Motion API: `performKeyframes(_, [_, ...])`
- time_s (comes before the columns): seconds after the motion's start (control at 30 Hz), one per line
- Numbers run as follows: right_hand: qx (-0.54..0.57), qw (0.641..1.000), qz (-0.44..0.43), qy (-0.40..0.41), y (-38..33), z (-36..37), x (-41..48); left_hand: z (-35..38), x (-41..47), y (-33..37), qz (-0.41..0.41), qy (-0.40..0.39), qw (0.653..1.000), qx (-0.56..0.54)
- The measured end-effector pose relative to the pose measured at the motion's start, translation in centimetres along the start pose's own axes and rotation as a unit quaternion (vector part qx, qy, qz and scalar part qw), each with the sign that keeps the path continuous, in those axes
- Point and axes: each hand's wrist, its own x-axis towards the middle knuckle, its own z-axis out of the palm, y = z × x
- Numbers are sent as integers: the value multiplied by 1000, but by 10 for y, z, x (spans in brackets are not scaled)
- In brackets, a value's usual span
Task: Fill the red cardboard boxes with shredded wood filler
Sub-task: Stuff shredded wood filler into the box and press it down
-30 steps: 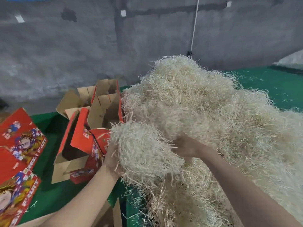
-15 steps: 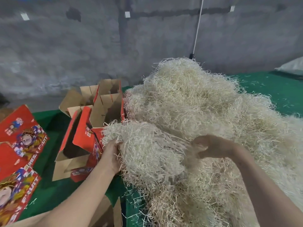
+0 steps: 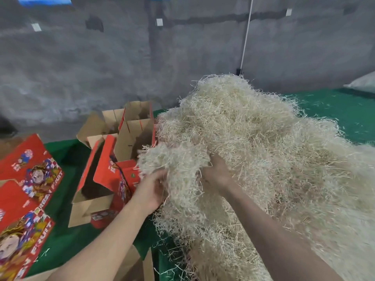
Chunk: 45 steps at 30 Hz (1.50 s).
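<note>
A big heap of pale shredded wood filler (image 3: 263, 151) covers the right half of the green table. At its left edge a loose clump of filler (image 3: 172, 159) is gripped from both sides: my left hand (image 3: 151, 189) holds its lower left, my right hand (image 3: 218, 172) is pushed into its right side with fingers partly buried. Just left of the clump stand open red cardboard boxes (image 3: 113, 169) with brown insides and flaps up; the nearest one looks dark and hollow inside.
Closed printed red boxes (image 3: 26, 187) lie at the far left. A brown cardboard edge (image 3: 142, 266) rises at the bottom centre. The green table cover (image 3: 345, 110) shows behind the heap, and a grey concrete wall (image 3: 121, 57) stands close behind.
My right hand came back from the right into the clump. The clump has lifted slightly and drawn toward the boxes, with my left hand staying on its lower left.
</note>
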Motion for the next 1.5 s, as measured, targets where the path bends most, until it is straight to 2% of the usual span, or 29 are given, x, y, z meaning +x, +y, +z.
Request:
performKeyframes(0.07, [3, 998, 1, 59, 1, 6, 1, -11, -2, -4, -31, -82, 991, -97])
performKeyframes(0.1, [24, 999, -9, 47, 1, 9, -1, -8, -6, -7, -47, -127, 986, -99])
performKeyframes(0.13, [54, 998, -27, 2, 2, 11, -4, -3, -11, -11, -59, -155, 984, -58])
performKeyframes(0.17, [71, 994, -42, -75, 1, 12, -9, 5, -12, -15, -70, -158, 985, -3])
performKeyframes(0.23, [77, 971, -70, -215, -1, 7, -14, 19, -10, -17, -83, -76, 993, 24])
performKeyframes(0.27, [97, 967, -80, -221, -1, 1, -13, 23, -8, -15, -75, -29, 997, 2])
performKeyframes(0.37, [145, 985, -68, -62, 4, -18, -7, 21, 0, -8, -25, 11, 996, -87])
performKeyframes(0.4, [123, 990, -60, -46, 8, -21, -6, 19, 1, -7, -6, 30, 994, -105])
performKeyframes(0.43, [81, 993, -56, -67, 12, -21, -6, 18, 3, -7, 0, 34, 992, -120])
performKeyframes(0.5, [-53, 985, -70, -149, 21, -14, -8, 20, 2, -7, -17, -10, 987, -163])
performKeyframes(0.57, [-198, 957, -104, -187, 32, -7, -11, 28, -1, -4, -22, -55, 972, -226])
performKeyframes(0.67, [-419, 885, -113, -172, 54, -13, -7, 35, -2, 3, -20, -7, 968, -250])
performKeyframes(0.77, [-500, 855, -27, -135, 82, -41, -4, 39, -17, 12, -25, 13, 985, -169])
performKeyframes(0.83, [-525, 838, 58, -140, 101, -66, -11, 32, -17, 17, 15, 72, 990, -119])
performKeyframes(0.87, [-526, 832, 86, -156, 108, -76, -18, 29, -20, 23, 40, 81, 988, -129])
performKeyframes(0.93, [-490, 848, 72, -191, 110, -89, -27, 20, -27, 35, 49, 64, 986, -148])
performKeyframes(0.97, [-452, 867, 36, -205, 100, -92, -28, 18, -28, 37, 42, 58, 992, -108])
performKeyframes(1.0, [-412, 885, 6, -216, 85, -92, -29, 12, -26, 33, 27, 82, 995, -43])
performKeyframes(1.07, [-363, 904, -58, -219, 50, -88, -31, 10, -30, 25, -21, 163, 986, -20])
performKeyframes(1.1, [-353, 910, -97, -196, 33, -85, -31, 14, -32, 23, -30, 180, 983, -4])
performKeyframes(1.17, [-306, 929, -159, -134, 6, -72, -33, 22, -37, 23, -4, 58, 998, -36])
performKeyframes(1.2, [-257, 943, -164, -134, -4, -63, -35, 24, -39, 24, 11, 22, 993, -117])
performKeyframes(1.23, [-201, 955, -135, -169, -10, -50, -37, 27, -42, 25, 20, -7, 982, -189])
performKeyframes(1.27, [-181, 953, -82, -230, -11, -34, -38, 29, -42, 27, 34, -5, 977, -209])
performKeyframes(1.33, [-277, 912, -24, -302, 2, -2, -37, 29, -45, 31, 42, 11, 983, -178])
performKeyframes(1.37, [-336, 901, -14, -275, 10, 8, -34, 27, -45, 34, 42, 28, 990, -130])
performKeyframes(1.4, [-357, 908, -16, -218, 16, 11, -30, 23, -45, 38, 36, 45, 997, -46])
performKeyframes(1.43, [-336, 929, -10, -156, 20, 9, -23, 19, -47, 42, 25, 43, 998, 29])
performKeyframes(1.5, [-227, 972, -4, -61, 20, -3, -10, 3, -43, 47, 0, -5, 995, 98])
